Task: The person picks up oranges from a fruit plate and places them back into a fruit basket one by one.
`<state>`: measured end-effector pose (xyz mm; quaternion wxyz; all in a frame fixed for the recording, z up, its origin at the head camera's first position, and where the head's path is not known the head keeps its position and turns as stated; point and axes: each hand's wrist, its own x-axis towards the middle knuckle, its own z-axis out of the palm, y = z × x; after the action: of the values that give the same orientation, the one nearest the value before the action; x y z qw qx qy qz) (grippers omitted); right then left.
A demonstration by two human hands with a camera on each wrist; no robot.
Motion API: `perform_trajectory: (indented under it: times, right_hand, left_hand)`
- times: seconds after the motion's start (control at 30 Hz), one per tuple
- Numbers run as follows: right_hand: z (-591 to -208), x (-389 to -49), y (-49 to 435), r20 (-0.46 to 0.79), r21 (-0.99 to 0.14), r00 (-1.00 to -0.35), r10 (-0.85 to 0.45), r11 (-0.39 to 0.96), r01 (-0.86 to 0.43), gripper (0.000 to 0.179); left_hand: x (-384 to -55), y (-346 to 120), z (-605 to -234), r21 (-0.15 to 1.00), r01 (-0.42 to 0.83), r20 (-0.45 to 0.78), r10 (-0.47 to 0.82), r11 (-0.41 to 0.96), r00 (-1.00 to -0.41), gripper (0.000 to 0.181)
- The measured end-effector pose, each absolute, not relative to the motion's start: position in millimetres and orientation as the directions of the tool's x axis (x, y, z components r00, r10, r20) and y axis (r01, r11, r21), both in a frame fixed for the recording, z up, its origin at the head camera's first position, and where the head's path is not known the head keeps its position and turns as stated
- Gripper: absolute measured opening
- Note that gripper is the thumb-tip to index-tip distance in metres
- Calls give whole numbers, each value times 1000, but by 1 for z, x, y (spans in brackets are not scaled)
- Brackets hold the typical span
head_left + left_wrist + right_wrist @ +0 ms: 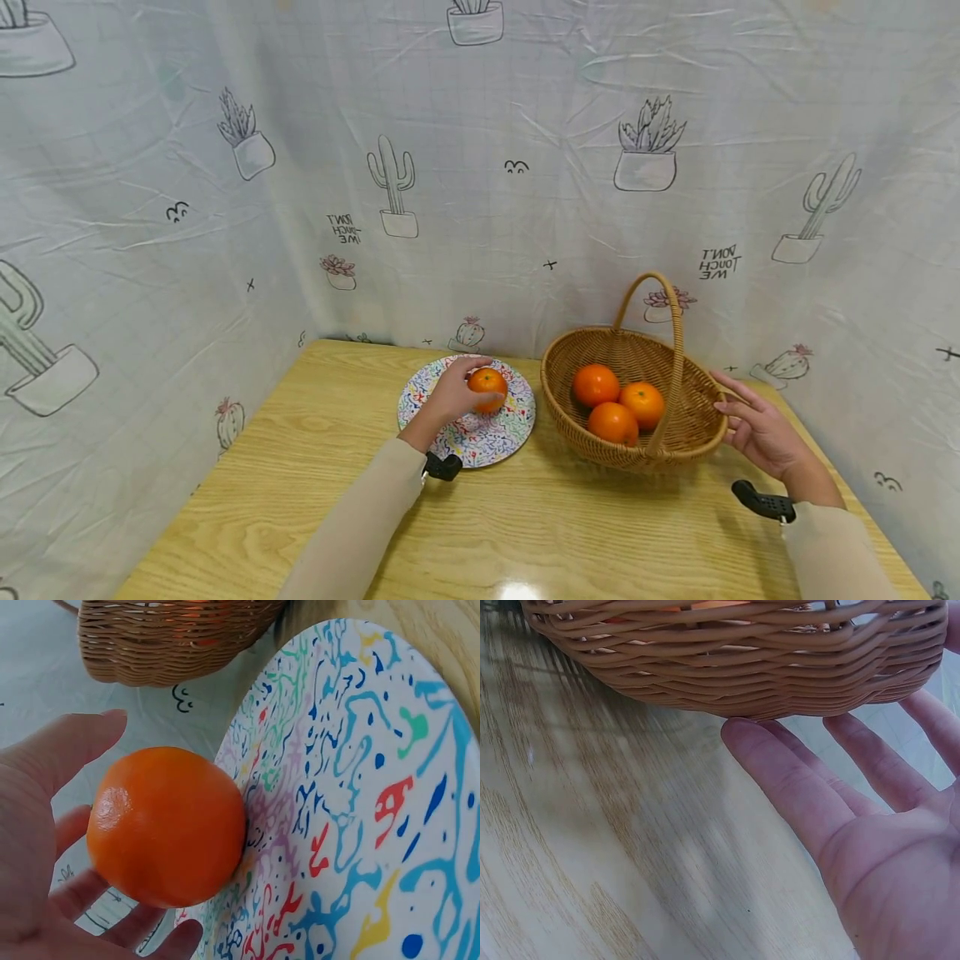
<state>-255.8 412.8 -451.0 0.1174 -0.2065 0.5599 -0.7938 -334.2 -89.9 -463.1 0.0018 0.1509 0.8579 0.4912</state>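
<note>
An orange [487, 390] sits on a round plate [495, 446] with a colourful squiggle pattern. My left hand [455, 393] is around it, thumb and fingers spread. In the left wrist view a gap shows between the thumb and the orange [169, 829]; whether the far fingers touch it is hard to tell. To the right stands a wicker basket [693, 417] with a tall handle, holding three oranges [615, 423]. My right hand [765, 433] is at its right side. In the right wrist view extended fingers touch the lower wall of the basket [780, 682].
Both plate and basket stand on a light wooden table [517, 521], near its back edge. Behind and beside it hangs a pale curtain [465, 250] printed with cactus drawings. Each wrist wears a black strap device [761, 502].
</note>
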Motion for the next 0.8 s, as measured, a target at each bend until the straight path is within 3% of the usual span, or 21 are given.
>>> perform_trajectory:
  times: [0.8]
  right_hand:
    - [-456,-253,412,176,-935,-899,-400,-353,-26,58]
  left_hand:
    - [-334,-86,-468,823,243,139,232,513,-963,63]
